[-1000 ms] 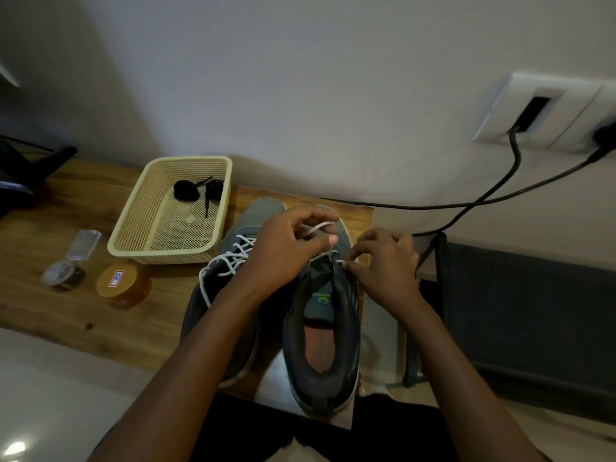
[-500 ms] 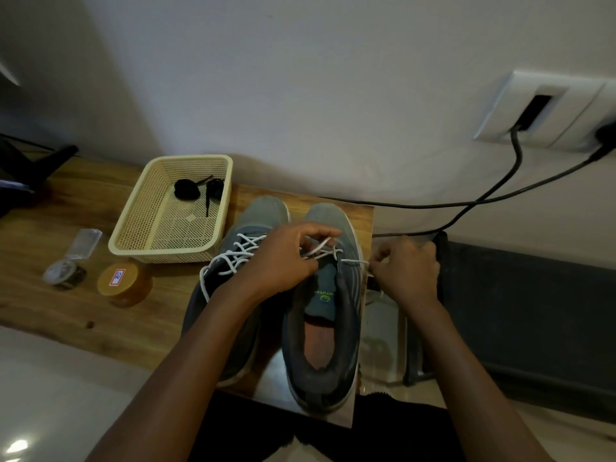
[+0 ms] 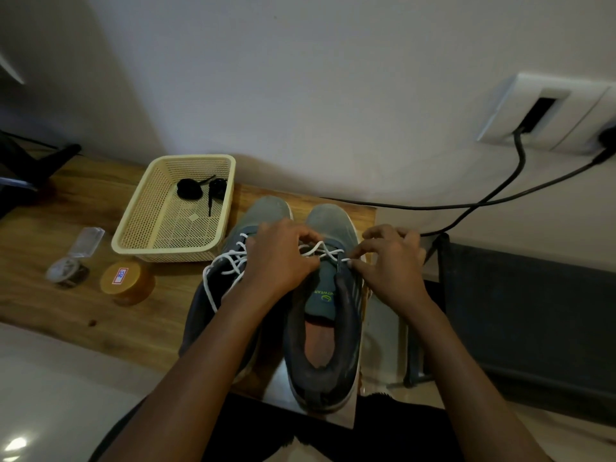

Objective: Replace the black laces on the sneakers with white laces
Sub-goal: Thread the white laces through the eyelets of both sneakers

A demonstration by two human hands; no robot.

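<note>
Now that the right hand [image 3: 390, 268] has swung back to the right sneaker [image 3: 333, 365], just right of the basket [image 3: 193, 157], it pinches the white lace [image 3: 325, 251] at an eyelet while the left hand [image 3: 280, 261] grips the crossed strands, so another row is likely coming.

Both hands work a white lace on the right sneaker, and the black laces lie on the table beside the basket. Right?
No: the head view shows the black laces inside the basket, not beside it. The left hand and right hand do work the white lace on the right sneaker.
</note>
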